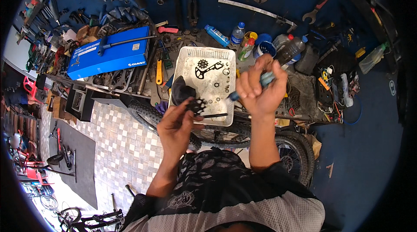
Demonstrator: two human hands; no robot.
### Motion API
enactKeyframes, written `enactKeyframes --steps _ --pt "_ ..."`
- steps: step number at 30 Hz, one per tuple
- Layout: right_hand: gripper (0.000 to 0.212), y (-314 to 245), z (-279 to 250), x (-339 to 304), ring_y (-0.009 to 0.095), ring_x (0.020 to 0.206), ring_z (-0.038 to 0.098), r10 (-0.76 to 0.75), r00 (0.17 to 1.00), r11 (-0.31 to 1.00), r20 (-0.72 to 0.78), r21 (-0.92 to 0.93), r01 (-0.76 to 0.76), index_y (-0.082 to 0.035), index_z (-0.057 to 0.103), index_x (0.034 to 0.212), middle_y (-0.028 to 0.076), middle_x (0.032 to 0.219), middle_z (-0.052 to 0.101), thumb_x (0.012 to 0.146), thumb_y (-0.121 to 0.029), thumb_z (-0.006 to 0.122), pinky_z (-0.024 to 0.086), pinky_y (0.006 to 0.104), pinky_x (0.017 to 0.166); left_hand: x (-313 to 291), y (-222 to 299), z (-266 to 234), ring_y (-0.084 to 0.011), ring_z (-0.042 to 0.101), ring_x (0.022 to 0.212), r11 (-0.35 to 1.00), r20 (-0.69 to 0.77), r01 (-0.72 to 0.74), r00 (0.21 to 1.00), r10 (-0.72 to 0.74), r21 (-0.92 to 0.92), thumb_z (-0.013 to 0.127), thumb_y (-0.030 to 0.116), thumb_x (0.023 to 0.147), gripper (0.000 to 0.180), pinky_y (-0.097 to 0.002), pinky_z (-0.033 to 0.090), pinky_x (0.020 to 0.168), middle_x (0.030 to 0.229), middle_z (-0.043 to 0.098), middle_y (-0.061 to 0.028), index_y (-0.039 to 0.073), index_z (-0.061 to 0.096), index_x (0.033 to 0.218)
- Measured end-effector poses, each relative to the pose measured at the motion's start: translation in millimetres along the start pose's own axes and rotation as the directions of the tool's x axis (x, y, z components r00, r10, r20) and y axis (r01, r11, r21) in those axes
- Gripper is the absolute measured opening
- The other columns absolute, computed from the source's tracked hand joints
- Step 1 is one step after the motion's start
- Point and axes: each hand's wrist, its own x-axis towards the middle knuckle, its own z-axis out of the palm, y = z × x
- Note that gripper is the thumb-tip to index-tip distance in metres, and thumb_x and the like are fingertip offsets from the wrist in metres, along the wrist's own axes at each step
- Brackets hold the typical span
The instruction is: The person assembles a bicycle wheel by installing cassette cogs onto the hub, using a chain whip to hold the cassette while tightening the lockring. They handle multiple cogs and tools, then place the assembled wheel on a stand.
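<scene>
My left hand (176,121) pinches a small black toothed derailleur pulley wheel (197,107) over the near end of a white plastic basket (211,122). A thin black rod (216,115) lies or extends just beside that wheel; I cannot tell whether my fingers hold it. To the right, my raised right hand (260,86) is closed around a blue-green handled tool (234,96) whose pale, blurred end points toward the wheel. Inside the basket are a black derailleur cage plate (207,71), another pulley wheel (202,63), small rings and washers (216,85), and a dark cloth (182,90).
A blue box (110,52) with a long-handled tool on it occupies the left bench. Bottles (238,33) and an open blue tub (266,49) stand behind my right hand. Tools hang on the blue wall. Bicycle wheels (295,154) sit below the bench edge.
</scene>
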Motion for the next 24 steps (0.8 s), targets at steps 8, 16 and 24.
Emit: enactKeyframes --steps 8,16,24 --pt "0.03 33.1 -69.1 44.6 0.026 0.068 0.066 0.177 0.964 0.119 -0.199 -0.968 -0.221 -0.004 0.07 0.111 0.011 0.083 0.07 0.096 -0.028 0.063 0.054 0.0394 0.067 6.7 -24.3 -55.7 -0.0193 0.074 0.087 0.998 -0.14 0.07 0.988 -0.068 0.003 0.057 -0.001 0.103 0.03 -0.0306 0.066 0.065 0.101 0.073 -0.0123 -0.003 0.064 0.132" --pt "0.016 130.8 -95.1 -2.3 0.032 0.099 0.075 0.732 0.645 -0.578 -0.219 -0.701 0.418 -0.005 0.078 0.095 0.015 0.103 0.077 0.087 -0.009 0.065 0.06 0.0444 0.083 7.6 -48.2 -73.9 -0.0212 0.074 0.087 0.988 -0.128 0.107 0.984 -0.121 -0.106 0.064 0.009 0.102 0.03 -0.0338 0.065 0.064 0.11 0.072 -0.012 -0.002 0.065 0.13" --pt "0.019 149.8 -103.5 -19.3 0.034 0.096 0.075 0.742 0.647 -0.547 -0.178 -0.719 0.429 -0.004 0.075 0.099 0.015 0.1 0.076 0.086 -0.01 0.063 0.06 0.0455 0.081 9.2 -52.9 -79.4 -0.0233 0.075 0.087 0.968 -0.12 0.178 0.972 -0.201 -0.177 0.06 0.003 0.103 0.029 -0.0333 0.066 0.067 0.108 0.072 -0.0142 -0.005 0.063 0.13"
